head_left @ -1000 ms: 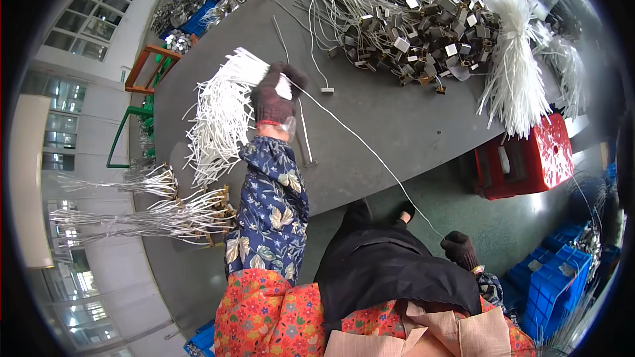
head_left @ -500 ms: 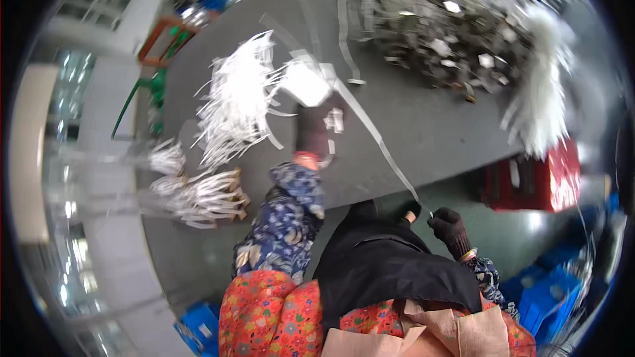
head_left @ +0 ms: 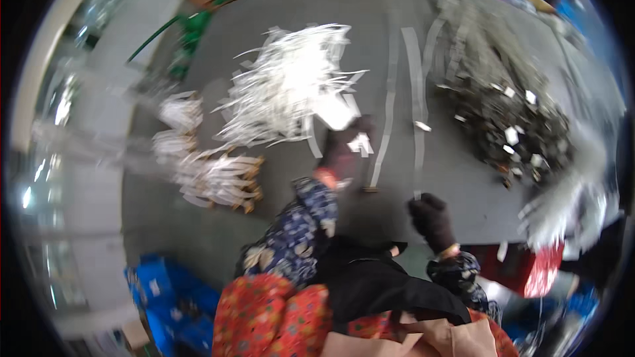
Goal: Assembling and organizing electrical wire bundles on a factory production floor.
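The left hand [head_left: 340, 151] and right hand [head_left: 431, 219] are gloved in dark maroon-brown. The sleeves [head_left: 286, 228] are patterned with pale motifs on navy; the upper garment [head_left: 258, 314] is speckled multicoloured on orange-red. Bright white is shown by the heaped strands [head_left: 291, 86], plain grey by the table [head_left: 357, 6], black by the apron [head_left: 390, 294].

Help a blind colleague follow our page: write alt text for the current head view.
A person's dark-gloved left hand has a white bundle in its grip beside white strands, while the gloved right hand holds the near end of a pale strand. A heap of dark and shiny pieces lies farther right on the grey table; the image is blurred.
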Tool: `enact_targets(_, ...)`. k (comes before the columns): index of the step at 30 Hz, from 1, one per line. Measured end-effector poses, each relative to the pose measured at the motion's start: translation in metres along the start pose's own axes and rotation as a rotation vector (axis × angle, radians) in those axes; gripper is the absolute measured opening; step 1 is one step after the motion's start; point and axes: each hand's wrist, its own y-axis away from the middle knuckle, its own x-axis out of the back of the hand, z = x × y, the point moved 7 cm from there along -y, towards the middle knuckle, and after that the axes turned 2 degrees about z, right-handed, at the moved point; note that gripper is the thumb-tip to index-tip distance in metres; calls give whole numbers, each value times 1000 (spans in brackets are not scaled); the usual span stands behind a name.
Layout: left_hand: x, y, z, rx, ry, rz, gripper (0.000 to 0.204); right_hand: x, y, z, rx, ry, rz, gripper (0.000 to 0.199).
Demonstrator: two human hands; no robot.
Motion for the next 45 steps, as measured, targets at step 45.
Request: enact_targets(45, -151, 29, -105, 507, 178, 195, 19, 38, 28, -11, -233, -655, 279, 18)
